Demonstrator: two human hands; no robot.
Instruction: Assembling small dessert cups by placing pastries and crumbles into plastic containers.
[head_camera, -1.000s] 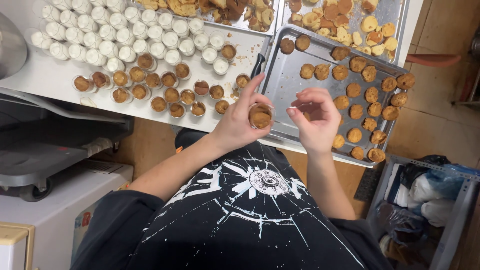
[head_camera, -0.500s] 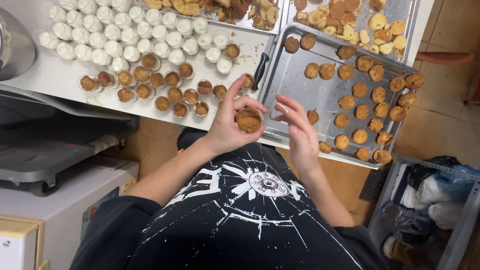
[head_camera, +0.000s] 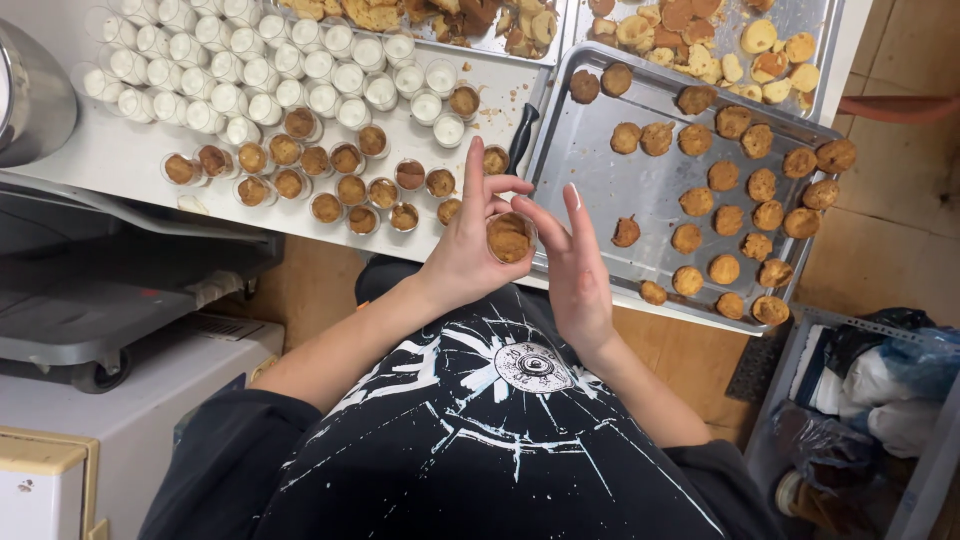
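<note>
My left hand (head_camera: 470, 245) holds a small clear cup topped with a round brown cake piece (head_camera: 509, 238), close to my chest at the counter's near edge. My right hand (head_camera: 572, 265) is right beside it, fingers spread, with a fingertip touching the cake from above. On the white counter (head_camera: 130, 160) stand several cups with brown cake tops (head_camera: 345, 188), and behind them several cups filled with white cream (head_camera: 250, 75). A metal baking tray (head_camera: 590, 170) to the right carries several round cake pieces (head_camera: 745, 190).
A black-handled knife (head_camera: 521, 135) lies between the cups and the tray. Two trays of cake scraps (head_camera: 700, 35) sit at the back. A metal bowl (head_camera: 30, 95) is at far left. A crate of bags (head_camera: 870, 390) stands on the floor at right, a white appliance (head_camera: 110, 400) at left.
My right hand left the tray and came to the cup, now pressing on the cake piece. My left hand stayed on the cup and drew slightly nearer.
</note>
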